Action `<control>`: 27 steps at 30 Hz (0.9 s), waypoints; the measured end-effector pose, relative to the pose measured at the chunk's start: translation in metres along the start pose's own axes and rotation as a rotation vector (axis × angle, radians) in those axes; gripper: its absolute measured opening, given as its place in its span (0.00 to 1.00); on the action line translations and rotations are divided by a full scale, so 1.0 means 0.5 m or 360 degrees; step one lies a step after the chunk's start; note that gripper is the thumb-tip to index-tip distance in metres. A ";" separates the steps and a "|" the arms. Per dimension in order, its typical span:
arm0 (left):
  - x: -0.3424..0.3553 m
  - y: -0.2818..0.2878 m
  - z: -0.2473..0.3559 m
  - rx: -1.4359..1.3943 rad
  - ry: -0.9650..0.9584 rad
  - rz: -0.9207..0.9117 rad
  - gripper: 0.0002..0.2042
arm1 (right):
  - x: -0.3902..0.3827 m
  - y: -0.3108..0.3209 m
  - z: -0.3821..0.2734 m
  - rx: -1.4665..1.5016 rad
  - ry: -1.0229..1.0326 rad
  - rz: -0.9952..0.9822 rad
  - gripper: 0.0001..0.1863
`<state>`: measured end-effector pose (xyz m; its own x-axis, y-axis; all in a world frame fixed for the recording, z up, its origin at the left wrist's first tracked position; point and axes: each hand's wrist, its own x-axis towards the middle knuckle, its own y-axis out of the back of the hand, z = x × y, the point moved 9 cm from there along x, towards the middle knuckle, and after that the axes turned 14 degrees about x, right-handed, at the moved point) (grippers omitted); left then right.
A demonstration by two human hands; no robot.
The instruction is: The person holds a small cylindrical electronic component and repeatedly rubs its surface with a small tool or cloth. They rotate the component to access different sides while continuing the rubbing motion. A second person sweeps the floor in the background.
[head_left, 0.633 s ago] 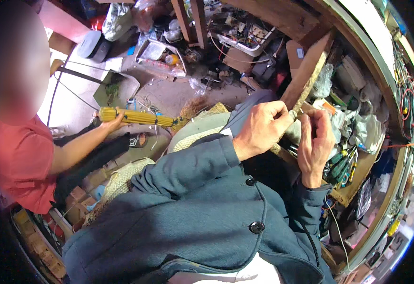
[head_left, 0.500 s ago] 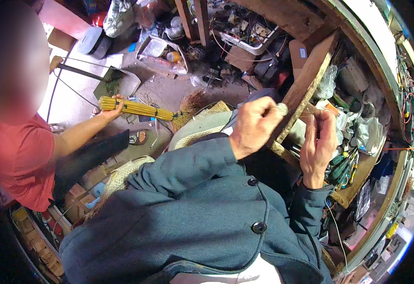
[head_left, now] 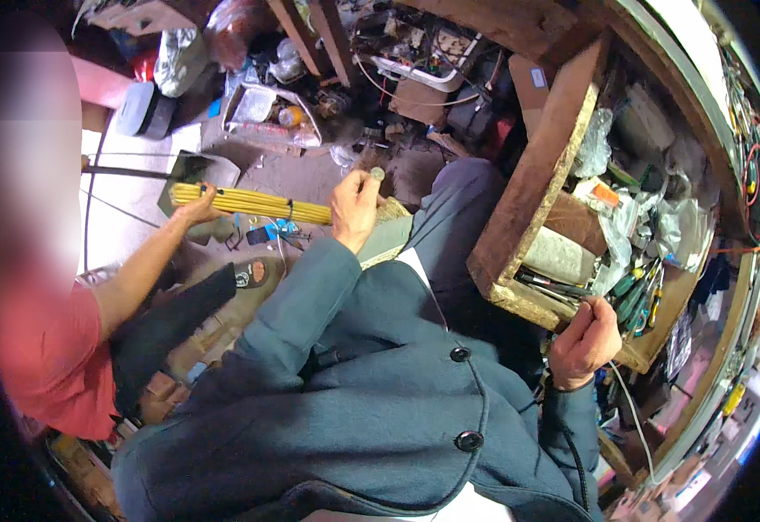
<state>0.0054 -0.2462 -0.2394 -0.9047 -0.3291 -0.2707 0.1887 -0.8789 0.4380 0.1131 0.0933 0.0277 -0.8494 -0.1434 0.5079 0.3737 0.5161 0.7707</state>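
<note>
My left hand [head_left: 354,213] is closed, pinching a small round pale disc [head_left: 377,174] at its fingertips, out over the floor left of my knee. What the disc is, I cannot make out. Over at the right, my right hand [head_left: 584,344] is closed with fingertips pinched together, by the near edge of an open wooden drawer [head_left: 528,300]. Anything between those fingertips is too small or hidden to name. A thin pale line [head_left: 433,300] crosses in front of my jacket; its ends are not clear.
Green-handled tools [head_left: 636,300], plastic bags [head_left: 595,143] and boxes fill the drawer. At the left a person in a red shirt [head_left: 41,348] holds a broom by its yellow handle [head_left: 254,202]. A dustpan [head_left: 202,178] and a box of oddments [head_left: 271,130] are on the floor.
My left hand has moved left with the round disc, away from the drawer. My right hand has come down and nearer me, so the hands are wider apart. The view has shifted somewhat.
</note>
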 end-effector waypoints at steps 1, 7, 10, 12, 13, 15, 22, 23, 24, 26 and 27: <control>0.016 -0.017 0.018 0.0019 -0.0035 -0.0048 0.14 | 0.003 -0.001 -0.008 0.0004 0.0063 0.0004 0.05; 0.112 -0.067 0.105 -0.0100 -0.0151 -0.0335 0.12 | 0.004 0.001 -0.016 0.0021 0.0146 0.0036 0.09; 0.127 -0.078 0.135 -0.0063 -0.0205 -0.0394 0.12 | 0.007 0.000 -0.017 -0.0041 0.0176 0.0041 0.08; 0.135 -0.101 0.104 -0.0055 -0.0240 -0.0461 0.12 | 0.012 0.001 -0.020 0.0022 0.0206 0.0052 0.10; 0.126 -0.111 0.100 -0.0020 -0.0241 -0.0482 0.13 | 0.013 -0.001 -0.021 0.0024 0.0212 0.0053 0.10; 0.095 -0.130 0.086 0.0189 -0.0269 -0.0493 0.13 | 0.019 0.000 -0.033 0.0037 0.0252 0.0070 0.11; -0.046 -0.175 0.070 0.0249 -0.0192 -0.0702 0.13 | 0.011 -0.001 -0.033 0.0013 0.0267 0.0085 0.12; -0.054 -0.172 0.082 0.0273 -0.0230 -0.0726 0.13 | 0.011 -0.002 -0.033 0.0015 0.0271 0.0083 0.12; -0.062 -0.171 0.088 0.0297 -0.0270 -0.0752 0.13 | 0.012 -0.003 -0.034 0.0015 0.0274 0.0081 0.12; -0.073 -0.164 0.090 0.0362 -0.0344 -0.0799 0.12 | 0.015 -0.002 -0.037 0.0009 0.0277 0.0094 0.12; -0.081 -0.166 0.086 0.0329 -0.0396 -0.0797 0.13 | 0.014 -0.001 -0.038 0.0003 0.0273 0.0100 0.12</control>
<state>0.0099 -0.1453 -0.2279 -0.9313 0.2210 -0.2894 -0.3400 -0.8125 0.4735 0.1141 0.0761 0.0383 -0.7483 -0.2524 0.6135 0.4234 0.5303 0.7345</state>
